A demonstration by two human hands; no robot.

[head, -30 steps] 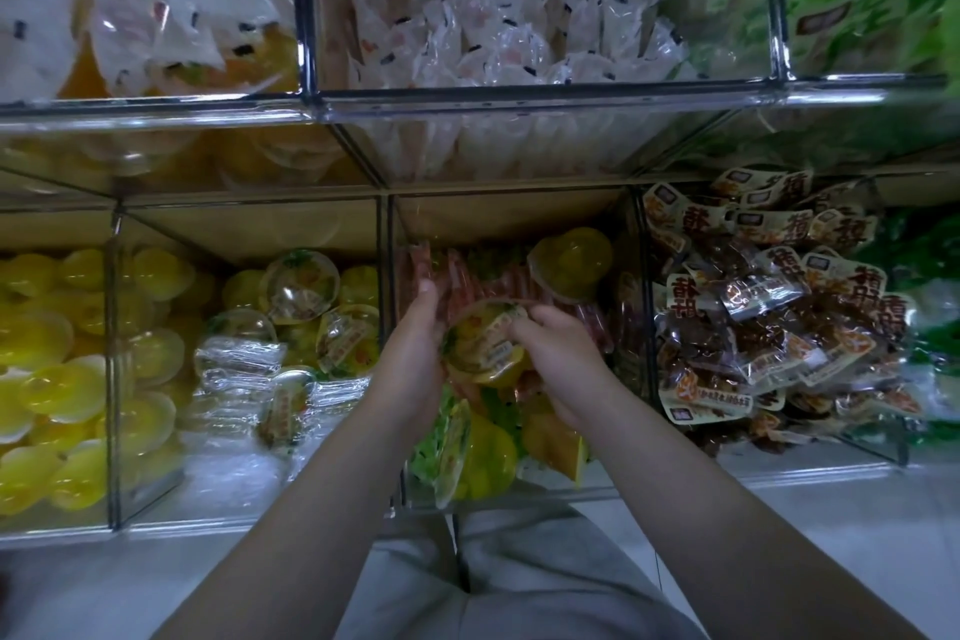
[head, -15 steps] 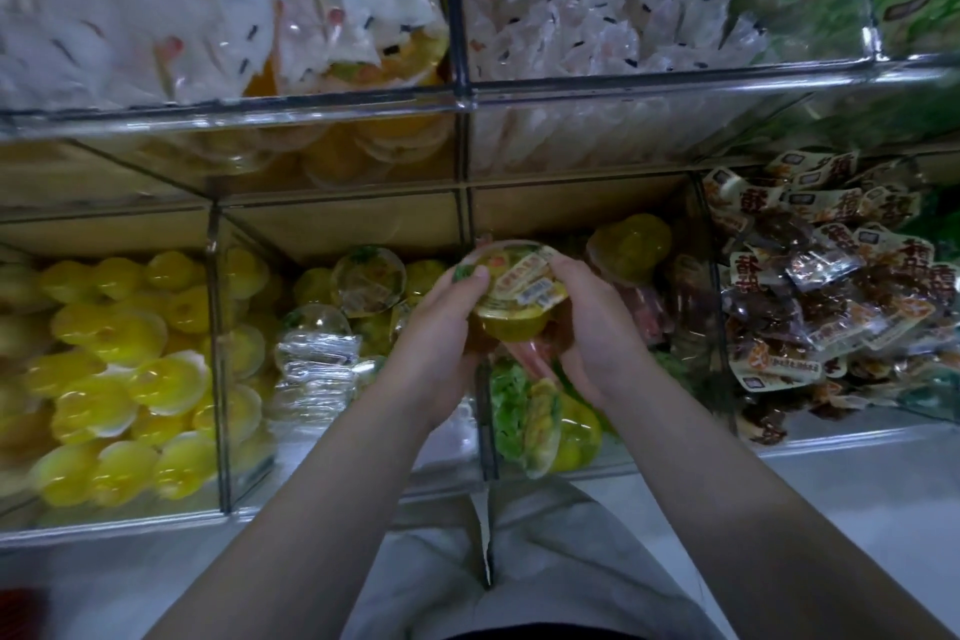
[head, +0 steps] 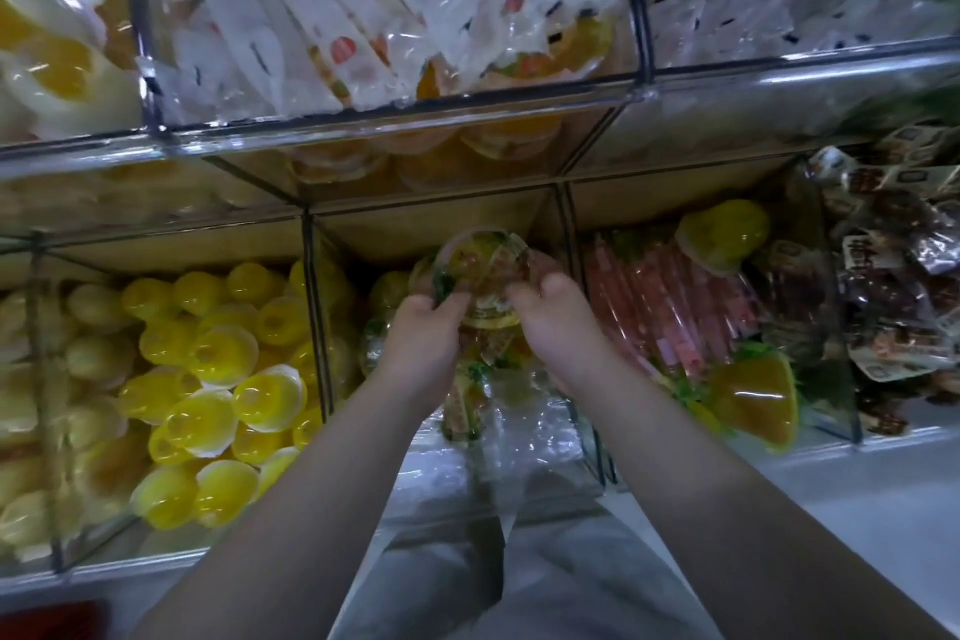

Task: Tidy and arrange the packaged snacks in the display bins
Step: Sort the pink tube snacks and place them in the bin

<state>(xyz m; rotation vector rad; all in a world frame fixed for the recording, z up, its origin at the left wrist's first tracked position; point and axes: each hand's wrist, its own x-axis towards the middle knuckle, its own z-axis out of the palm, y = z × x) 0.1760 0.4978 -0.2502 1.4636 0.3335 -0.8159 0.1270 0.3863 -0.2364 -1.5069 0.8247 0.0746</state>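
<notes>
Both bare forearms rise from six o'clock and converge near the middle of the view, backs of the hands toward the camera. The left hand [head: 426, 335] and right hand [head: 563, 327] clasp one fruit jelly cup [head: 485, 265] between them. The left fingers curl round its nine o'clock side and the right fingers wrap its three o'clock side, so both are grasping it. The cup is blurred, its round printed lid facing roughly toward the camera. It sits over the back of the middle clear bin [head: 318, 322] on the lower row, just under the shelf edge at twelve o'clock. Whether it touches the similar cups [head: 467, 400] lying below the wrists cannot be told. At nine o'clock, beyond the divider, the neighbouring bin is heaped with yellow jelly cups [head: 223, 369]. At three o'clock lie pink stick packets [head: 675, 307], with an orange jelly cup [head: 753, 400] toward four o'clock and brown wrapped snacks [head: 893, 286] farther out. White packets [head: 363, 16] fill the upper bin at twelve.
</notes>
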